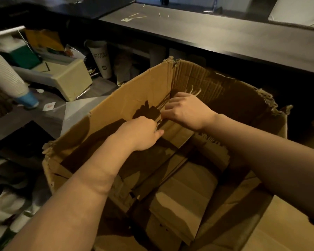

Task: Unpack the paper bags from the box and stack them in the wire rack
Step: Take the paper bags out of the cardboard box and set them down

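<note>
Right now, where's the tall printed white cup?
Head view, upper left: the cup stands below the dark counter, between the beige box and the cardboard box.

A long dark worktop (216, 38) runs across the back, with pale scraps (134, 17) strewn at its far end and a white sheet (295, 13) at the far right. Below on the left, a grey shelf (16, 116) carries a tall printed cup (101, 58) standing upright, a beige box (71, 78), a green box (24, 57), a yellow packet (43, 38) and a tilted stack of white cups (5, 77).
</note>
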Demonstrator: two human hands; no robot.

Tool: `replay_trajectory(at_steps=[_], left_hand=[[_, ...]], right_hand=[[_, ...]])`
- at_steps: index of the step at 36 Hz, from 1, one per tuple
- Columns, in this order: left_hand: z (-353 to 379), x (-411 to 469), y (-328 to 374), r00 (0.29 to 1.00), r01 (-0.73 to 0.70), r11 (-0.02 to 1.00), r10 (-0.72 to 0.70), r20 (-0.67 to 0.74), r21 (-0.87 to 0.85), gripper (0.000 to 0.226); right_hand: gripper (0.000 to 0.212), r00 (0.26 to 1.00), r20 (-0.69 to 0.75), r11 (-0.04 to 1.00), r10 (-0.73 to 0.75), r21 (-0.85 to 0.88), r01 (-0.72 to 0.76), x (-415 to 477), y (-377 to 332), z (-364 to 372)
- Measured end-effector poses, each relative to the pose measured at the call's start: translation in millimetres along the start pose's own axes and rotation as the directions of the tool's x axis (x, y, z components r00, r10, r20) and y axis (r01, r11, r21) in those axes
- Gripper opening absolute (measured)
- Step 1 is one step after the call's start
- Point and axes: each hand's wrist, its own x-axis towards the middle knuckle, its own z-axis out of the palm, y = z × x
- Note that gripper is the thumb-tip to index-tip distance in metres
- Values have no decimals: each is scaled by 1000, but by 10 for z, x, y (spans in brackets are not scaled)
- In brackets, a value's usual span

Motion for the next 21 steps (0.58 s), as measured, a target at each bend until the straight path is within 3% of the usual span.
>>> replay_trajectory(at_steps=[3, 10, 15, 21], left_hand=[[1, -47, 35, 998, -11, 1000, 11, -55, -10, 41], [-37, -223, 213, 954, -104, 990, 125, -271, 91, 28], [-200, -376, 589, 826, -90, 947, 245, -507, 310, 11], [-297, -611, 1113, 651, -148, 938, 332, -682, 314, 14]], right_hand=[[16, 999, -33, 999, -11, -39, 10, -54, -8, -158], [12, 971, -231, 977, -65, -212, 15, -323, 11, -523], [12, 900, -435, 954, -19, -276, -113, -635, 66, -778], [29, 776, -612, 940, 153, -153, -305, -1090, 33, -1108]])
